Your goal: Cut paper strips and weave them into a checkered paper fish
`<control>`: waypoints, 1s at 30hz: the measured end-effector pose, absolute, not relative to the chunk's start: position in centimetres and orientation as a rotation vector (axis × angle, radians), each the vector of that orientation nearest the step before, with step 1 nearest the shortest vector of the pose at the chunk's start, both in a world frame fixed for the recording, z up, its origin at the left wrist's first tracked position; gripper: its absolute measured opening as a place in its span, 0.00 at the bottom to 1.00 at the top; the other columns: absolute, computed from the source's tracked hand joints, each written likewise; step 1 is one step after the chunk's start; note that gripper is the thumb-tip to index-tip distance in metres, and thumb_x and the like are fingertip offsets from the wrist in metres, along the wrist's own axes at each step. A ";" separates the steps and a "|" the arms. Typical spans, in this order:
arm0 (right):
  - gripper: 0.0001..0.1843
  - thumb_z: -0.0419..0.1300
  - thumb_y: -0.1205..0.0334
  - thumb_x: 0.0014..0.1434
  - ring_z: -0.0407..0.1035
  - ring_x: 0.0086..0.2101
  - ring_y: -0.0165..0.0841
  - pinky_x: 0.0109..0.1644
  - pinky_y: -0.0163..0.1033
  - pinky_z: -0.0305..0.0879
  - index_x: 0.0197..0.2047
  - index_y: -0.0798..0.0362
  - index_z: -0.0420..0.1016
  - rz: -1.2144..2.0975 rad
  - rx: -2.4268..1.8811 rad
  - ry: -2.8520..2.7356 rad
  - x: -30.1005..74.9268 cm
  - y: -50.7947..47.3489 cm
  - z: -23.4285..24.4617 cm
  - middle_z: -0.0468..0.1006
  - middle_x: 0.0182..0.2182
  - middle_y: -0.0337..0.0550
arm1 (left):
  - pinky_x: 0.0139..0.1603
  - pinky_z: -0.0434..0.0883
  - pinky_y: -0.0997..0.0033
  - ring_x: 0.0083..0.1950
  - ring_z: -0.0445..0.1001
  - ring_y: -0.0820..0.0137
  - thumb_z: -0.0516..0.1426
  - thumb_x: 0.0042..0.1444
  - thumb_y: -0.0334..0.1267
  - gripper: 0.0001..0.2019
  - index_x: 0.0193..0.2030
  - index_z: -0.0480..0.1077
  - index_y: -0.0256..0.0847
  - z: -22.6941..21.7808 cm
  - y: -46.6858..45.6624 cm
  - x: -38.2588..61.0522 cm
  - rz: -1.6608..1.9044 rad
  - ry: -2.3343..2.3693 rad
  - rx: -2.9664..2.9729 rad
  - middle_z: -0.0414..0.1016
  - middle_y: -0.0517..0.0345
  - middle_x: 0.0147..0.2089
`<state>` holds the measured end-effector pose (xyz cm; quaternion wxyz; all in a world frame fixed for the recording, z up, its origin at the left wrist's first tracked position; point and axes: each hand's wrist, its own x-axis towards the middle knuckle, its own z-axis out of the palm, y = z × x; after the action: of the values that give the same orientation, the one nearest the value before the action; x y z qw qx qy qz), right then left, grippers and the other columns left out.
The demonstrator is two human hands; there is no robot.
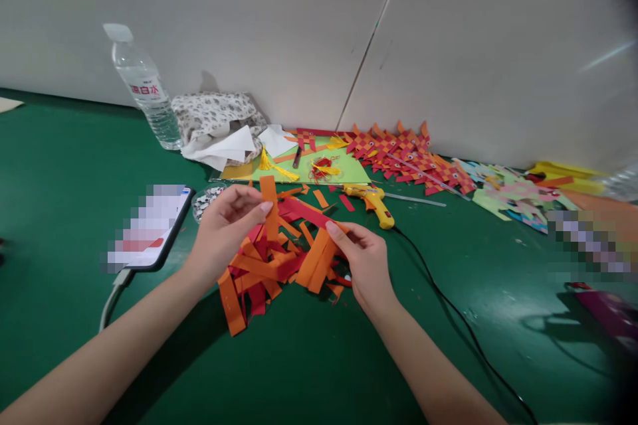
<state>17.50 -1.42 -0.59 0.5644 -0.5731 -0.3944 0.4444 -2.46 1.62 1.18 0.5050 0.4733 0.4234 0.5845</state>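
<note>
Paper strips [256, 267] lie heaped on the green table [279, 372] beneath both hands. The left hand [226, 229] pinches an orange strip [268, 220], the right hand [369, 257] a red strip [308, 211] and orange pieces [316, 264]. Arranging seems in hand; the next move likely calls for careful alignment.

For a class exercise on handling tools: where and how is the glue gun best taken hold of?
Probably by the handle, from the near side: the glue gun lies with its handle angled that way and its nozzle pointing left. The cord leaves the handle's end. The right hand is nearer but holds strips.
</note>
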 end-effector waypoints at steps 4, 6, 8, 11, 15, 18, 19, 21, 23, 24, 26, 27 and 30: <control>0.12 0.68 0.52 0.46 0.68 0.25 0.29 0.26 0.33 0.65 0.29 0.51 0.80 1.014 -1.339 -0.951 17.6 -1.4 -0.8 0.77 0.24 0.38 | 0.36 0.68 0.77 0.33 0.69 0.76 0.66 0.45 0.37 0.11 0.36 0.70 0.42 1.1 1.6 -2.5 1.371 1.048 1.174 0.70 0.63 0.34; 0.11 0.67 0.52 0.47 0.69 0.26 0.30 0.29 0.35 0.67 0.30 0.51 0.80 0.976 -1.345 -0.984 17.7 -1.4 -0.7 0.77 0.25 0.38 | 0.36 0.69 0.74 0.34 0.70 0.74 0.64 0.47 0.39 0.10 0.37 0.72 0.43 1.0 1.7 -2.6 1.346 1.080 1.202 0.71 0.61 0.35; 0.11 0.66 0.53 0.48 0.69 0.27 0.31 0.32 0.36 0.67 0.30 0.51 0.79 0.877 -1.364 -1.046 17.8 -1.4 -0.6 0.78 0.26 0.39 | 0.38 0.69 0.72 0.35 0.70 0.72 0.63 0.49 0.42 0.08 0.35 0.73 0.43 1.0 1.6 -2.6 1.347 1.117 1.237 0.72 0.60 0.35; 0.09 0.65 0.54 0.51 0.69 0.28 0.32 0.33 0.37 0.67 0.29 0.51 0.79 0.633 -1.388 -1.192 17.8 -1.6 -0.1 0.77 0.26 0.39 | 0.44 0.69 0.70 0.43 0.71 0.69 0.62 0.50 0.42 0.05 0.31 0.74 0.44 1.2 1.6 -2.6 1.430 1.139 1.308 0.74 0.58 0.39; 0.06 0.63 0.58 0.54 0.69 0.29 0.31 0.33 0.37 0.66 0.29 0.51 0.78 0.350 -1.346 -1.373 17.8 -1.8 0.3 0.77 0.27 0.39 | 0.53 0.66 0.67 0.56 0.68 0.65 0.62 0.51 0.39 0.04 0.29 0.73 0.44 1.5 1.4 -2.5 1.469 1.055 1.278 0.72 0.58 0.50; 0.05 0.62 0.60 0.56 0.70 0.30 0.33 0.34 0.39 0.67 0.32 0.50 0.78 0.229 -1.303 -1.465 17.8 -2.0 0.2 0.78 0.28 0.40 | 0.51 0.67 0.68 0.50 0.71 0.67 0.61 0.52 0.40 0.05 0.30 0.72 0.44 1.4 1.3 -2.4 1.395 1.056 1.189 0.74 0.58 0.47; 0.04 0.62 0.61 0.56 0.71 0.30 0.33 0.34 0.39 0.67 0.32 0.49 0.79 0.203 -1.293 -1.487 17.8 -2.0 0.1 0.79 0.28 0.40 | 0.49 0.68 0.69 0.47 0.72 0.68 0.61 0.52 0.41 0.05 0.31 0.72 0.44 1.4 1.3 -2.4 1.371 1.064 1.175 0.75 0.58 0.44; 0.04 0.62 0.61 0.56 0.71 0.30 0.33 0.34 0.40 0.67 0.33 0.49 0.79 0.174 -1.284 -1.512 17.8 -2.1 0.1 0.79 0.28 0.40 | 0.47 0.69 0.70 0.44 0.73 0.69 0.61 0.52 0.42 0.05 0.32 0.72 0.44 1.3 1.2 -2.3 1.344 1.068 1.178 0.76 0.58 0.41; 0.05 0.61 0.61 0.56 0.71 0.29 0.33 0.34 0.40 0.67 0.32 0.49 0.79 0.171 -1.286 -1.515 17.8 -2.1 0.0 0.79 0.28 0.40 | 0.47 0.69 0.70 0.44 0.73 0.69 0.61 0.52 0.42 0.06 0.32 0.72 0.44 1.2 1.2 -2.3 1.332 1.070 1.201 0.76 0.58 0.41; 0.05 0.61 0.61 0.56 0.71 0.29 0.34 0.34 0.40 0.67 0.32 0.48 0.79 0.177 -1.291 -1.512 17.8 -2.1 0.1 0.79 0.28 0.40 | 0.47 0.69 0.70 0.44 0.73 0.68 0.61 0.52 0.43 0.06 0.32 0.72 0.44 1.2 1.2 -2.3 1.329 1.078 1.214 0.76 0.58 0.41; 0.04 0.62 0.60 0.56 0.71 0.29 0.33 0.34 0.40 0.67 0.32 0.48 0.79 0.191 -1.297 -1.499 17.8 -2.1 0.2 0.79 0.28 0.40 | 0.47 0.70 0.70 0.45 0.73 0.67 0.61 0.52 0.43 0.07 0.32 0.72 0.44 1.2 1.2 -2.3 1.326 1.102 1.229 0.76 0.57 0.41; 0.04 0.62 0.61 0.56 0.71 0.29 0.33 0.34 0.40 0.67 0.32 0.48 0.79 0.195 -1.293 -1.495 17.7 -2.1 0.2 0.79 0.28 0.40 | 0.47 0.70 0.70 0.45 0.73 0.67 0.61 0.52 0.44 0.07 0.32 0.72 0.44 1.2 1.2 -2.3 1.324 1.108 1.230 0.76 0.57 0.41; 0.04 0.62 0.62 0.56 0.71 0.29 0.32 0.33 0.39 0.67 0.31 0.49 0.78 0.200 -1.277 -1.495 17.7 -2.2 0.4 0.79 0.28 0.39 | 0.47 0.69 0.70 0.44 0.73 0.68 0.61 0.52 0.43 0.06 0.32 0.72 0.44 1.3 1.2 -2.3 1.323 1.095 1.234 0.76 0.58 0.41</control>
<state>17.67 -2.16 0.37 0.5501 -0.5395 -0.6318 0.0846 -2.28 1.16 1.29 0.4912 0.5082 0.4512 0.5449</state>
